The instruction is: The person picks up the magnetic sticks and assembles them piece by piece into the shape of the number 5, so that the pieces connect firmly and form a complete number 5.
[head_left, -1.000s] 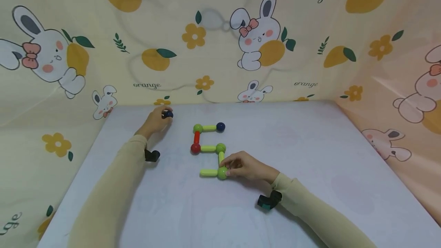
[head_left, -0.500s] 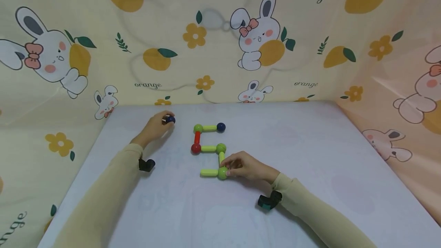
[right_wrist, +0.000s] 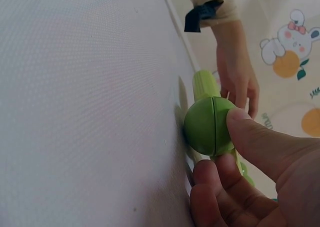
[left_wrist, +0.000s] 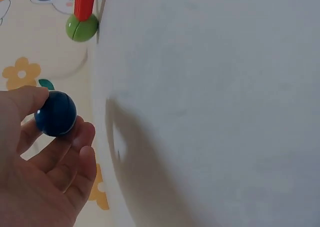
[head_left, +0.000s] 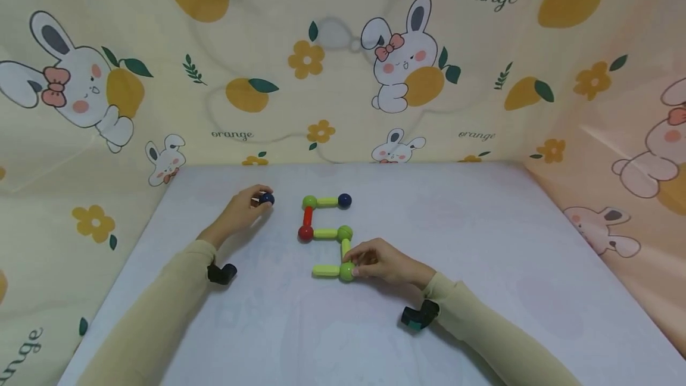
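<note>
My left hand (head_left: 241, 210) pinches a dark blue ball (left_wrist: 57, 114) between thumb and fingers, over the left part of the table. With thumb and fingertips, my right hand (head_left: 387, 261) holds the green ball (right_wrist: 206, 126) at the near corner of a chain of balls and sticks. From that ball a loose-ended light green stick (head_left: 326, 270) points left. Another light green stick (head_left: 345, 248) leads up to a second green ball (head_left: 345, 233). Farther along come a red ball (head_left: 305, 233), a red stick (head_left: 308, 217), a green ball (head_left: 309, 202) and a dark blue end ball (head_left: 345, 200).
The white tabletop (head_left: 482, 243) carries the chain, which bends in an S-like shape near the middle. A cloth printed with rabbits and oranges (head_left: 332, 94) hangs behind and at both sides. A small black device sits on each wrist.
My left hand has come toward the near side and slightly right with the dark blue ball. The right hand keeps its hold on the green ball, and the chain looks unchanged.
</note>
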### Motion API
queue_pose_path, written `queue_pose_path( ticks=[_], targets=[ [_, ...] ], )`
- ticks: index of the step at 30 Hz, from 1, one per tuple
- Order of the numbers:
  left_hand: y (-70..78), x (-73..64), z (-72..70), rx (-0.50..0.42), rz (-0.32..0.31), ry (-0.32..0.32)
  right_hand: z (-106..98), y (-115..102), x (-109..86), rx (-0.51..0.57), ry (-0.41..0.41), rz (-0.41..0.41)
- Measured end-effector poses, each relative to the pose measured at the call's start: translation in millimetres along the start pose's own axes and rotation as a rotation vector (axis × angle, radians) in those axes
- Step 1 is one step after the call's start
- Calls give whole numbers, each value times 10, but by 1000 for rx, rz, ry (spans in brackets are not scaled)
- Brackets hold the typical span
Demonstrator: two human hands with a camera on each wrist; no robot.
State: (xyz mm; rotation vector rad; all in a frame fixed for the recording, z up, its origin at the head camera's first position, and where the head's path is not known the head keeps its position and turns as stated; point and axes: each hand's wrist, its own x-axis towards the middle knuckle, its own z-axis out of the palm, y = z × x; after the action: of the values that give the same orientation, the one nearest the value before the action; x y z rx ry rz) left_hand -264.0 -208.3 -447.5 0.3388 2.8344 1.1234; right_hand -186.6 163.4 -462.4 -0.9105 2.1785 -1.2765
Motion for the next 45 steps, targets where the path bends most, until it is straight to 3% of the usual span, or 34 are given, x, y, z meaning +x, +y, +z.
queue_pose_path(
  ticks=[6, 14, 20, 36, 45],
  targets=[
    [25, -118, 65, -11, 27, -29, 5, 14, 4, -16, 7, 2],
    [134, -311, 132, -33, 15, -80, 7, 15, 4, -21, 5, 5],
    [215, -420, 169, -33, 48, -91, 15, 19, -1, -17, 7, 12],
    [366, -609, 257, -40, 107, -141, 13, 6, -6, -6, 3, 6],
    [431, -630, 351, -35, 162, -183, 9, 3, -1, 1, 10, 11]
  ],
)
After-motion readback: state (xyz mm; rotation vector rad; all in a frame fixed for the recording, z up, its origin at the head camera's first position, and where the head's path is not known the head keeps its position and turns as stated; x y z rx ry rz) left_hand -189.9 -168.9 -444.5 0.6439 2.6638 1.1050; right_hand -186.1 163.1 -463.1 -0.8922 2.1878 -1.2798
